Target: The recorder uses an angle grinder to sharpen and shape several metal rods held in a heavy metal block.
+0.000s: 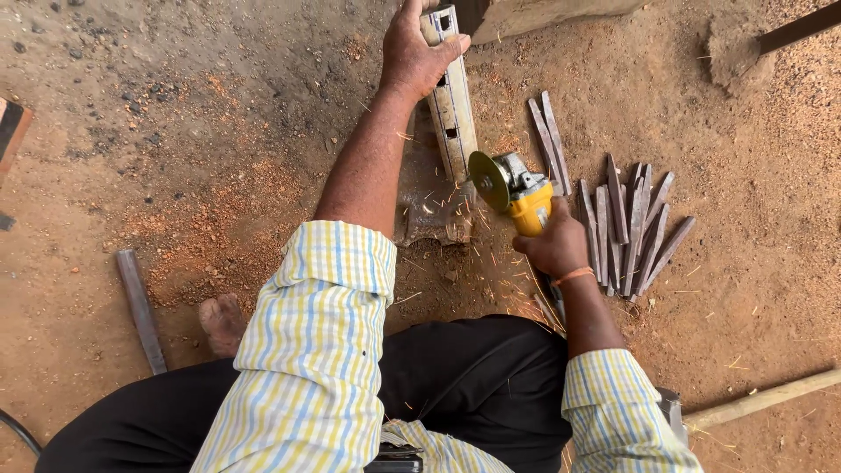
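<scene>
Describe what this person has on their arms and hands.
Both hands, left hand and right hand, are bare, without gloves. The sleeves are a white shirt checked in yellow and blue, rolled up above the elbows. A thin orange band circles the right wrist.

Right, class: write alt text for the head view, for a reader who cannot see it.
A person's right hand holds a yellow angle grinder against a slotted metal bar, steadied by the left hand. Cut metal strips lie on the sandy ground alongside.
</scene>
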